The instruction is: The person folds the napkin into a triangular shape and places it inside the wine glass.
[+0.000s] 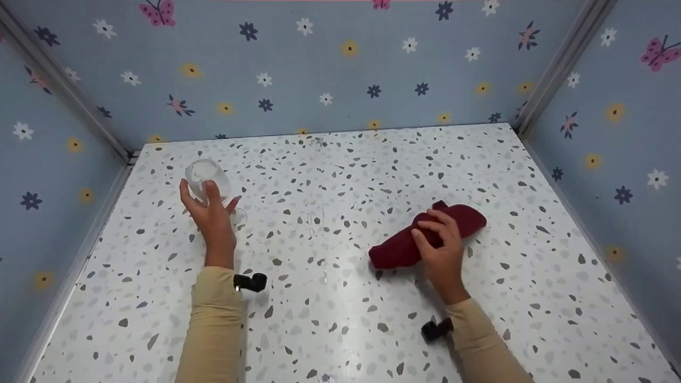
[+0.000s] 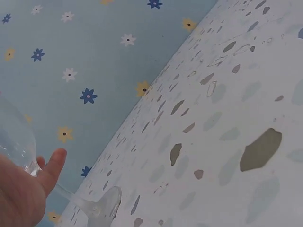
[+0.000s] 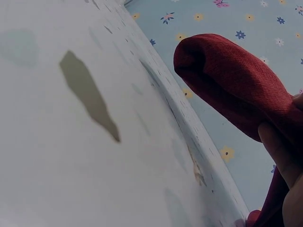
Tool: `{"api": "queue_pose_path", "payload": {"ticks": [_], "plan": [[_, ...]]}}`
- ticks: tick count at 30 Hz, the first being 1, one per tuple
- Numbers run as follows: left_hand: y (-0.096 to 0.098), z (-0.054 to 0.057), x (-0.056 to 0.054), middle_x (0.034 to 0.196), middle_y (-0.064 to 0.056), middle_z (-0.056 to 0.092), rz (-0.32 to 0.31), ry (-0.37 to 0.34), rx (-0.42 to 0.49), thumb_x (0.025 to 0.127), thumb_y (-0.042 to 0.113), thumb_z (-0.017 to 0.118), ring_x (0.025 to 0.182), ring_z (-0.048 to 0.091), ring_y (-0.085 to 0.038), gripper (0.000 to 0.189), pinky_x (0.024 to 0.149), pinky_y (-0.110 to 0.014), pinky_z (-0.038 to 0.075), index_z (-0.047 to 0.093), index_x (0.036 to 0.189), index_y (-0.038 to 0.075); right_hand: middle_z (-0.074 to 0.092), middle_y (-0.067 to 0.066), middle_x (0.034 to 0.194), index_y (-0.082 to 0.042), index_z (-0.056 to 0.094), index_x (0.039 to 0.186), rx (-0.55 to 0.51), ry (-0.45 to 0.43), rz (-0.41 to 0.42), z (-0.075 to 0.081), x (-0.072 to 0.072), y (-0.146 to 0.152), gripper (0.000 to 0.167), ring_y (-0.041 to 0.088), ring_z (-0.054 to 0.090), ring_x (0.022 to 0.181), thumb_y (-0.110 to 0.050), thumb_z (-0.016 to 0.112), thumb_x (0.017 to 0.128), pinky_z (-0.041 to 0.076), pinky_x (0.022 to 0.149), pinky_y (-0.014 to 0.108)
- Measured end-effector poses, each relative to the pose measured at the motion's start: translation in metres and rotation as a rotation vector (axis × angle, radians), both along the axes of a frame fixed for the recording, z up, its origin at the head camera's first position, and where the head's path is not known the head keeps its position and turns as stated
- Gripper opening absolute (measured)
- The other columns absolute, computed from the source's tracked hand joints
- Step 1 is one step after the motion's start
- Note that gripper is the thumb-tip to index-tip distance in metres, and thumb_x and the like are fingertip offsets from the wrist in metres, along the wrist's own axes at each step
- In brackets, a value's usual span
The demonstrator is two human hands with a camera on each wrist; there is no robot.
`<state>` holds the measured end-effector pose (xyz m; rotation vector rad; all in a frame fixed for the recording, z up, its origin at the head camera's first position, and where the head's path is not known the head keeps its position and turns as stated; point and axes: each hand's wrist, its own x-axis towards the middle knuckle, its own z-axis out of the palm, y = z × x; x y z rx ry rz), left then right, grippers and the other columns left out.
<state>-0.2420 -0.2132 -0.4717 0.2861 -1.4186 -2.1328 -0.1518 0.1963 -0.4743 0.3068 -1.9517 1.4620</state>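
On the left, my left hand (image 1: 214, 221) grips a clear stemmed wine glass (image 1: 204, 169), its fingers around the lower bowl. The bowl points away from me, and the round foot shows by the wrist, low over the tabletop. In the left wrist view the glass's foot (image 2: 108, 208) and thin stem extend below the fingers. My right hand (image 1: 446, 258) holds a bunched dark red cloth (image 1: 396, 250), thumb on the near side and fingers over the top. A folded, rounded end of the cloth (image 3: 232, 80) sticks out past the fingers in the right wrist view.
The white speckled tabletop (image 1: 330, 298) lies beneath both hands. Blue flowered panels (image 1: 298, 69) stand at the back and both sides, joined by grey metal corner strips (image 1: 564, 58). A small black camera (image 1: 251, 282) is strapped at each wrist.
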Motion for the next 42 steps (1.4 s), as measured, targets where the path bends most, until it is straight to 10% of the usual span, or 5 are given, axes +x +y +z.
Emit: {"api": "queue_pose_path", "payload": {"ticks": [20, 42], "plan": [[-0.0015, 0.0074, -0.0039, 0.146, -0.012, 0.038, 0.024, -0.015, -0.047, 0.092, 0.051, 0.064, 0.135, 0.042, -0.028, 0.077, 0.100, -0.053, 0.048, 0.032, 0.149, 0.010, 0.058, 0.028, 0.125, 0.011, 0.070, 0.099, 0.001, 0.003, -0.001, 0.0017, 0.0018, -0.0017, 0.019, 0.046, 0.050, 0.123, 0.016, 0.074, 0.081, 0.037, 0.109, 0.039], [-0.0009, 0.0043, 0.0007, 0.154, -0.011, 0.030, -0.064, -0.078, -0.095, 0.097, 0.053, 0.054, 0.140, 0.037, -0.024, 0.074, 0.101, -0.044, 0.049, 0.024, 0.155, 0.018, 0.058, 0.027, 0.125, 0.011, 0.069, 0.100, -0.001, -0.004, 0.004, 0.0026, 0.0014, -0.0026, 0.019, 0.046, 0.050, 0.122, 0.016, 0.073, 0.081, 0.037, 0.108, 0.035]]}}
